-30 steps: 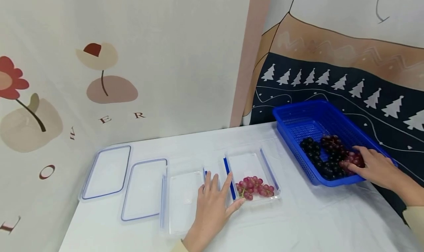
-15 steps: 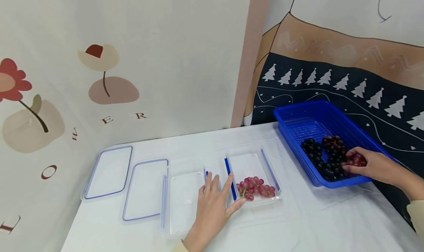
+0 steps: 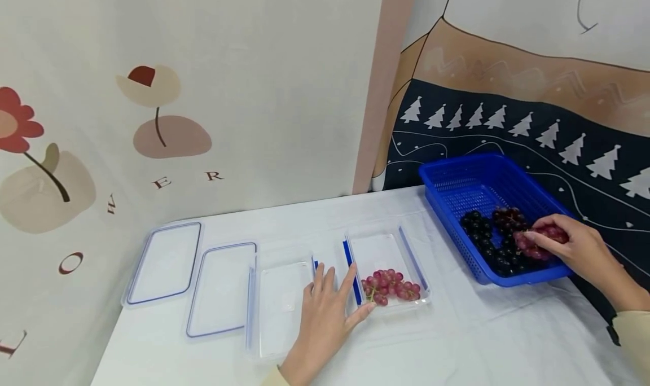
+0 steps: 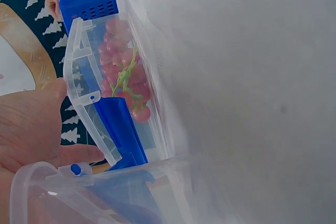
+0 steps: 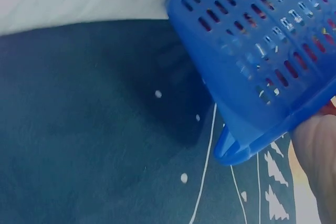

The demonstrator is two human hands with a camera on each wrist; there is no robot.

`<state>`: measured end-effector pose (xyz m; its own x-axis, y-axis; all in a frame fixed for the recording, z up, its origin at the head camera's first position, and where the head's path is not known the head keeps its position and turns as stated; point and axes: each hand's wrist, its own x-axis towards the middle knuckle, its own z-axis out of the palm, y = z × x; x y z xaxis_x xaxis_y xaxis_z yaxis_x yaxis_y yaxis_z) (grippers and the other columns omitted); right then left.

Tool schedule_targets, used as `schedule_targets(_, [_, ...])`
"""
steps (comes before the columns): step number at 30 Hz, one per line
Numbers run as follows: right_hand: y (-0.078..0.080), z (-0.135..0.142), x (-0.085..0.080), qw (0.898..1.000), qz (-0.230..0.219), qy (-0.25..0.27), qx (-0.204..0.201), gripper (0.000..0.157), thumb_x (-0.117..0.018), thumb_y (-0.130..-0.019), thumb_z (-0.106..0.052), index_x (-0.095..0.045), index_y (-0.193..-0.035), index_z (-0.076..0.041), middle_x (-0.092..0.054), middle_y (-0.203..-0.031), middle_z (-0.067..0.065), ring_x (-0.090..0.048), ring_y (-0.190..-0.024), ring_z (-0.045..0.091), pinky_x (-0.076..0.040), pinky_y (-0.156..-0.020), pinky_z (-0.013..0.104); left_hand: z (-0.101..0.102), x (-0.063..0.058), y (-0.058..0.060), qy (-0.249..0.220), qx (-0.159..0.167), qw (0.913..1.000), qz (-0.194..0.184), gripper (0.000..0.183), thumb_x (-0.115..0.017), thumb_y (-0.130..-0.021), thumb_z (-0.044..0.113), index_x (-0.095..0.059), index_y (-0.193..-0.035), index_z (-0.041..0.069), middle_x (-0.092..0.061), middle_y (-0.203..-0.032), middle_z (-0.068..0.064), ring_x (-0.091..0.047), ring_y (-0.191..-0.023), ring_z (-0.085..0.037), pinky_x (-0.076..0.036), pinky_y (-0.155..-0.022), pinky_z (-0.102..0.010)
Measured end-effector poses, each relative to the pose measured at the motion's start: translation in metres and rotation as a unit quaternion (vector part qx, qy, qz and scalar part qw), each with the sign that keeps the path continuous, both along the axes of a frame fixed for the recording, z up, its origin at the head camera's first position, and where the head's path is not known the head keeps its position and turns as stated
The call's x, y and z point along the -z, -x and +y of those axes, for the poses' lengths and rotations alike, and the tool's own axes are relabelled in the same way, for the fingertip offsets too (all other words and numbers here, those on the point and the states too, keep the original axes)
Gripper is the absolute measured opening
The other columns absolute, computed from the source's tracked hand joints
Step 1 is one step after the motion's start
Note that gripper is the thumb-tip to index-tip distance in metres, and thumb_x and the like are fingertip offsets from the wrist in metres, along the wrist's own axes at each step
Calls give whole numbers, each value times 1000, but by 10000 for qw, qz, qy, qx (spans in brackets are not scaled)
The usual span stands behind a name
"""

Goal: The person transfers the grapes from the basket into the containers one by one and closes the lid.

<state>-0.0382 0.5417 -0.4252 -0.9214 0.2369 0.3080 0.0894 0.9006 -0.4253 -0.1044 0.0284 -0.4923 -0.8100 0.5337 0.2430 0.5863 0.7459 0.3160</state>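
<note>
My right hand (image 3: 584, 250) grips a bunch of red grapes (image 3: 539, 242) at the near end of the blue basket (image 3: 447, 222), thumb on one side and fingers on the other. Beside that bunch lie black grapes (image 3: 500, 256) and a dark red bunch (image 3: 509, 219). My left hand (image 3: 323, 318) spreads its fingers between two clear plastic containers, fingertips at their rims. In the right container (image 3: 376, 248) sits a bunch of pink-red grapes (image 3: 388, 286), its green stem showing in the left wrist view. Nothing lies in the left container (image 3: 279, 312).
Two clear lids with blue seals, a far lid (image 3: 165, 262) and a nearer lid (image 3: 222, 290), lie flat on the left of the white tablecloth (image 3: 447, 341). Patterned curtain (image 3: 284, 92) rises behind the table. The basket stands near the right table edge.
My right hand has closed on the red bunch and raised it a little within the basket, so more of its grapes show. My left hand has stayed in place.
</note>
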Motion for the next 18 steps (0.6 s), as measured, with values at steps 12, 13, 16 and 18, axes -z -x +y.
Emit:
schedule_targets(12, [3,-15,-16,9734,249,2275,-129,18,-54,-117,-27,-72,-112,-31,-61,-105,-31,-56,-93,-6,-44,-74,8,0,-1,0,-57,40,10000,-52,86,-52,-103,75,-50,-165,17,-58,-147,-30,-38,-149,-57,-44,-107,-71])
schedule_targets(13, [3,-17,-17,9674,154,2521,-204,21,-52,-118,-27,-71,-113,-34,-62,-106,-29,-57,-92,-5,-46,-73,10,0,-1,0,-58,42,10000,-54,86,-52,-103,75,-50,-165,16,-58,-147,-30,-38,-149,-57,-44,-107,-71])
schedule_targets(16, [3,-29,-20,9518,-180,3028,-457,24,-48,-119,-27,-69,-119,-38,-64,-109,-24,-63,-89,-1,-55,-71,17,-1,-1,0,-65,45,10000,-43,85,-52,-104,75,-51,-165,16,-58,-147,-30,-39,-149,-57,-44,-107,-71])
schedule_targets(18, [3,-38,-22,9405,-454,3312,-609,26,-46,-120,-27,-67,-123,-41,-66,-105,-19,-67,-83,7,-60,-65,26,-1,-1,1,-51,43,10000,-27,85,-53,-104,74,-50,-165,16,-57,-148,-30,-38,-149,-57,-44,-107,-71])
